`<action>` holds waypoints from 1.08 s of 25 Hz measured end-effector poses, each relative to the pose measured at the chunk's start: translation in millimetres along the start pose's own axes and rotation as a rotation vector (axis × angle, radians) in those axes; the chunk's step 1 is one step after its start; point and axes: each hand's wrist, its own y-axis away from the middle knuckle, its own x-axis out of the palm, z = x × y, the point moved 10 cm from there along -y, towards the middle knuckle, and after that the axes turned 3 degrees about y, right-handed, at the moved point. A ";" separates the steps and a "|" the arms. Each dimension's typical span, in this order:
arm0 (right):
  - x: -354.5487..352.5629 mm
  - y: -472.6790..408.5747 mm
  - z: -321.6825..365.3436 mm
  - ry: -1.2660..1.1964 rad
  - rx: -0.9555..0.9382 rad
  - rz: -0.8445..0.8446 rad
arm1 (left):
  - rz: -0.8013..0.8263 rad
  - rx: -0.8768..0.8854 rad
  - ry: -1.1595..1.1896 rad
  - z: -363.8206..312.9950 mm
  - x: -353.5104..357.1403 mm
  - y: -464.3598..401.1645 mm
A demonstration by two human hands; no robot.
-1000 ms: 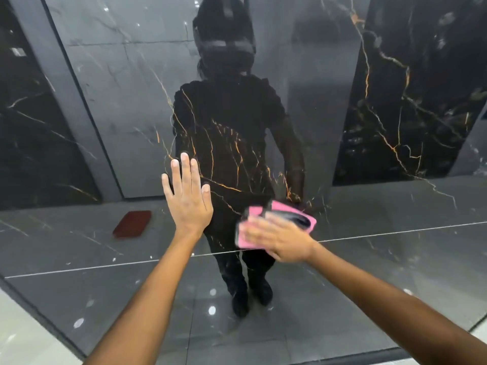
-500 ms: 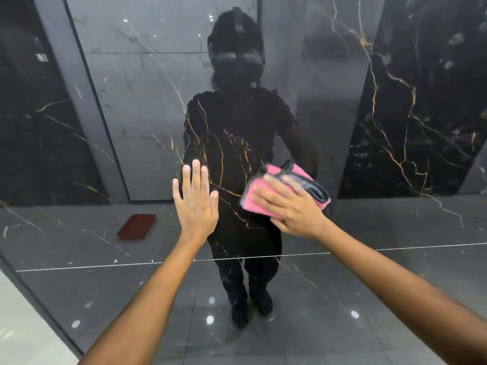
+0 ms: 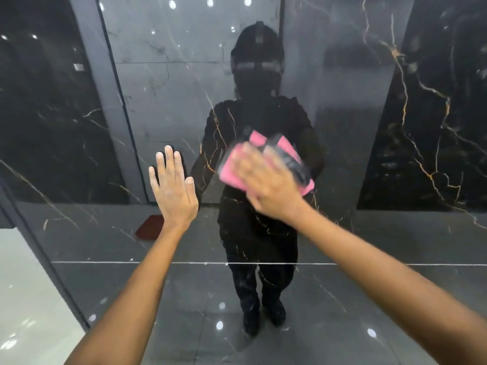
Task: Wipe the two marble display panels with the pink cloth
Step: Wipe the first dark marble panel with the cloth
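Note:
A glossy black marble panel [image 3: 382, 246] with gold veins fills the view and mirrors a dark-clothed person. My left hand [image 3: 172, 188] lies flat against it, fingers straight and pointing up. To its right my right hand [image 3: 268, 185] presses the folded pink cloth [image 3: 231, 173] onto the panel at about chest height of the reflection. Its fingers lie stretched over the cloth and are blurred by motion. The cloth's mirror image shows just above it. I cannot make out a second panel as separate from this one.
The panel's left edge runs diagonally down the lower left, with a pale surface [image 3: 26, 299] beyond it. A reddish-brown flat object [image 3: 149, 227] appears as a reflection near my left wrist. Bright ceiling lights glint across the marble.
My right hand has slid the pink cloth upward across the panel. My left hand stays flat on the marble in the same spot.

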 end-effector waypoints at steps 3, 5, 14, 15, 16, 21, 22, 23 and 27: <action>23.7 91.6 68.8 -0.020 -0.478 0.295 | 0.017 0.009 0.021 0.6 -1.2 -1.8; 9.9 69.5 25.1 -0.043 -0.421 0.224 | 0.011 0.004 0.013 -0.6 -0.8 0.7; 52.9 116.7 139.0 -0.089 -0.443 0.376 | 0.018 0.018 0.041 0.3 -0.7 -1.2; 56.5 145.8 145.7 -0.094 -0.536 0.448 | 0.027 0.014 0.036 1.0 -0.6 -0.2; 54.2 154.0 134.3 -0.117 -0.558 0.420 | 0.031 0.010 0.032 0.9 -0.6 0.2; 21.5 53.9 10.6 -0.088 0.128 0.181 | 0.039 -0.002 0.042 0.4 0.3 -0.6; 23.5 57.9 21.5 -0.076 0.124 0.193 | 0.042 -0.032 0.064 -0.4 -0.6 0.9; 36.0 77.2 51.5 -0.072 0.008 0.280 | 0.046 -0.062 0.096 -3.2 -2.1 5.7; 45.7 205.4 96.6 -0.083 -0.471 0.540 | 0.105 0.045 0.208 -64.6 6.5 63.1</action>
